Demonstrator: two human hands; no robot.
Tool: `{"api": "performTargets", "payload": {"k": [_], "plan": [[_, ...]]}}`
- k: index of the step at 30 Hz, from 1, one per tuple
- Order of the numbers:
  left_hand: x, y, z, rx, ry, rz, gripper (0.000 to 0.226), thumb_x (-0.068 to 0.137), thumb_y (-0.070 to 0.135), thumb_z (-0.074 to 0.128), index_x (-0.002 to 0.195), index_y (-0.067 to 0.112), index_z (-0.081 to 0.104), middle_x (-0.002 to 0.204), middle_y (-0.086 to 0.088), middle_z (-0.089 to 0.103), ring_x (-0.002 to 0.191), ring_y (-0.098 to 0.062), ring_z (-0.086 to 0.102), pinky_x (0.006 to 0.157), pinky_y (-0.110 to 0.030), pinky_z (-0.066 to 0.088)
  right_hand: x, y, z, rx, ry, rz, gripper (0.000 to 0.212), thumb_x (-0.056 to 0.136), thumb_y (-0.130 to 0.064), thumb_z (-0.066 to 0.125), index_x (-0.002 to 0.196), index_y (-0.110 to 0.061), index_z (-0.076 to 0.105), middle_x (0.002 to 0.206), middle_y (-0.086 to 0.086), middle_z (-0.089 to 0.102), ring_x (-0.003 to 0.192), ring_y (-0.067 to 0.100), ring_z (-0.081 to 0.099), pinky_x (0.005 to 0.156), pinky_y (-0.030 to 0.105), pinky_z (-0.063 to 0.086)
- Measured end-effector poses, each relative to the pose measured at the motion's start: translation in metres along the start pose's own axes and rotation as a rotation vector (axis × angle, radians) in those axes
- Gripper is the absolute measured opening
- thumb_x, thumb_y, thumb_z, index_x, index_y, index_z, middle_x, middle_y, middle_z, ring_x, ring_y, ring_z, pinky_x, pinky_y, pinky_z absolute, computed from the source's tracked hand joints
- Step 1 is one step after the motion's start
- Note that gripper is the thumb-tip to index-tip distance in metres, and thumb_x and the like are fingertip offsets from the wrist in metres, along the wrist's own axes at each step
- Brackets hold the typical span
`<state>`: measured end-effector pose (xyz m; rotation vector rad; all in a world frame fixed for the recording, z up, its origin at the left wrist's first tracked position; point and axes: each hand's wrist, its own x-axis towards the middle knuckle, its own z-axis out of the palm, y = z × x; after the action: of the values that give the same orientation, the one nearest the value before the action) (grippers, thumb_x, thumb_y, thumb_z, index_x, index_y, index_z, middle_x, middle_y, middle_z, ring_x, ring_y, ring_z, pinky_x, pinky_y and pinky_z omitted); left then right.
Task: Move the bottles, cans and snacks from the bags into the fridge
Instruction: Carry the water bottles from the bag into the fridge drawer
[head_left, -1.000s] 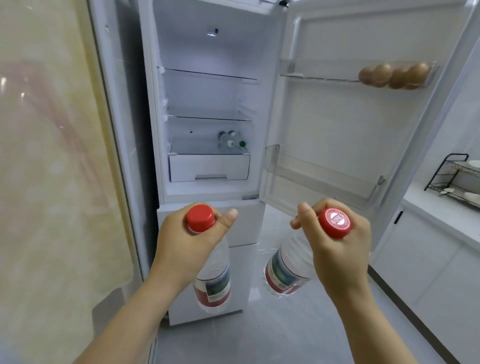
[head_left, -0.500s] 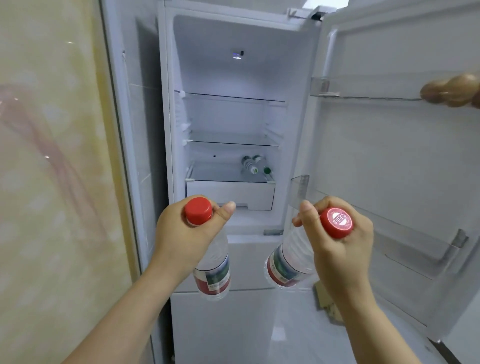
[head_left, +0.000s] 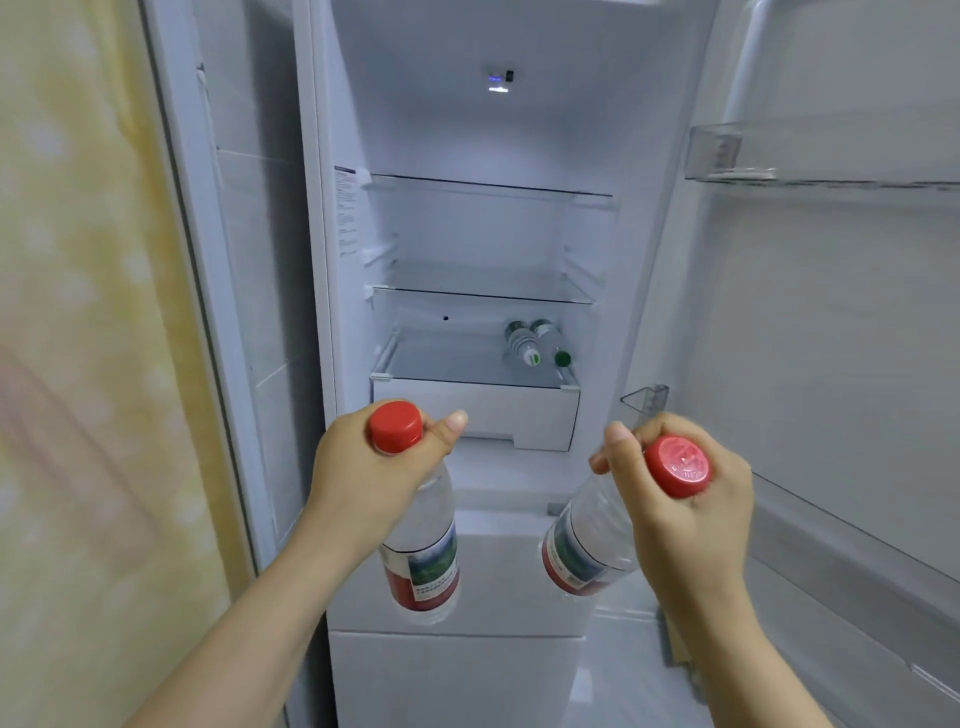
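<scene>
My left hand (head_left: 363, 467) grips the neck of a clear water bottle (head_left: 423, 561) with a red cap and a red and green label; the bottle hangs almost upright. My right hand (head_left: 691, 514) grips the neck of a second red-capped water bottle (head_left: 582, 551), which tilts down to the left. Both are held in front of the open fridge (head_left: 483, 130), below its white drawer (head_left: 478, 410). Two small bottles (head_left: 535, 343) lie on the glass shelf above that drawer, at its right end.
The fridge door (head_left: 831, 322) stands open on the right, with a clear upper door shelf (head_left: 810, 156) and a lower door rack (head_left: 841, 530). Two bare glass shelves (head_left: 488, 187) sit higher inside. A yellowish wall (head_left: 78, 364) is at the left. The closed freezer front (head_left: 457, 675) is below.
The view has moved closer to the fridge, whose interior now fills the frame; the eggs on the door shelf have left the view. Both hands hold their bottles as before.
</scene>
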<state>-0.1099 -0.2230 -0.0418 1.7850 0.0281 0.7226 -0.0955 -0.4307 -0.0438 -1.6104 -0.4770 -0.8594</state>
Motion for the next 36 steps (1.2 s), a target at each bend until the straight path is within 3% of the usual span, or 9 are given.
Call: {"api": "performTargets", "payload": {"k": [4,12,19,23,27,30,33,36], "plan": [[0.045,-0.021,0.012,0.017,0.015,-0.004,0.038,0.074,0.045,0.073,0.065,0.009,0.066,0.070,-0.006,0.070,0.073,-0.022,0.063,0.068,-0.027,0.047,0.022,0.033,0.026,-0.010,-0.018,0.021,0.035,0.079,-0.035,0.061,0.058,-0.007,0.059,0.059,-0.001,0.066,0.056,0.014,0.059,0.058,0.014,0.043],[0.155,-0.057,0.020,0.032,0.022,0.046,0.035,0.079,0.041,0.073,0.071,0.007,0.068,0.071,-0.006,0.071,0.071,-0.016,0.062,0.063,-0.017,0.045,0.078,0.087,0.091,-0.063,0.016,0.055,0.034,0.078,-0.037,0.062,0.056,-0.011,0.059,0.057,0.004,0.064,0.054,0.019,0.058,0.056,0.027,0.045],[0.235,-0.088,0.029,0.005,-0.008,0.079,0.037,0.080,0.037,0.074,0.072,0.002,0.066,0.070,-0.010,0.069,0.064,-0.014,0.058,0.058,-0.012,0.041,0.113,0.120,0.144,-0.061,0.035,0.073,0.037,0.076,-0.041,0.061,0.056,-0.010,0.059,0.059,0.004,0.064,0.053,0.012,0.054,0.055,0.014,0.040],[0.266,-0.104,0.036,-0.009,-0.004,0.091,0.036,0.080,0.034,0.074,0.071,0.000,0.064,0.064,-0.008,0.063,0.057,-0.007,0.050,0.056,-0.007,0.039,0.124,0.137,0.163,-0.068,0.043,0.105,0.031,0.079,-0.029,0.065,0.056,-0.008,0.058,0.057,0.002,0.064,0.052,0.008,0.053,0.055,0.013,0.039],[0.290,-0.117,0.043,-0.006,0.045,0.124,0.039,0.080,0.035,0.074,0.071,-0.001,0.062,0.066,-0.010,0.063,0.062,-0.016,0.053,0.058,-0.012,0.039,0.138,0.151,0.176,-0.044,0.046,0.115,0.031,0.078,-0.027,0.065,0.056,-0.007,0.057,0.056,0.003,0.063,0.053,0.009,0.053,0.056,0.014,0.040],[0.305,-0.127,0.051,0.000,0.083,0.141,0.039,0.080,0.035,0.074,0.067,0.001,0.061,0.068,-0.015,0.062,0.068,-0.024,0.055,0.064,-0.024,0.043,0.149,0.161,0.184,-0.001,0.062,0.101,0.038,0.076,-0.037,0.063,0.057,-0.005,0.057,0.057,0.006,0.062,0.054,0.015,0.055,0.056,0.015,0.041],[0.316,-0.135,0.061,0.013,0.117,0.150,0.034,0.081,0.032,0.074,0.064,0.006,0.061,0.066,-0.012,0.062,0.068,-0.020,0.053,0.059,-0.016,0.038,0.157,0.170,0.190,0.007,0.072,0.089,0.038,0.078,-0.033,0.064,0.059,-0.001,0.057,0.058,0.004,0.063,0.055,0.010,0.058,0.058,0.013,0.042],[0.324,-0.142,0.069,0.020,0.144,0.156,0.035,0.081,0.033,0.074,0.065,0.005,0.061,0.066,-0.011,0.063,0.068,-0.020,0.053,0.060,-0.020,0.040,0.165,0.181,0.194,0.012,0.082,0.108,0.030,0.080,-0.023,0.066,0.058,-0.004,0.058,0.058,0.002,0.065,0.056,0.012,0.059,0.059,0.017,0.045]]}}
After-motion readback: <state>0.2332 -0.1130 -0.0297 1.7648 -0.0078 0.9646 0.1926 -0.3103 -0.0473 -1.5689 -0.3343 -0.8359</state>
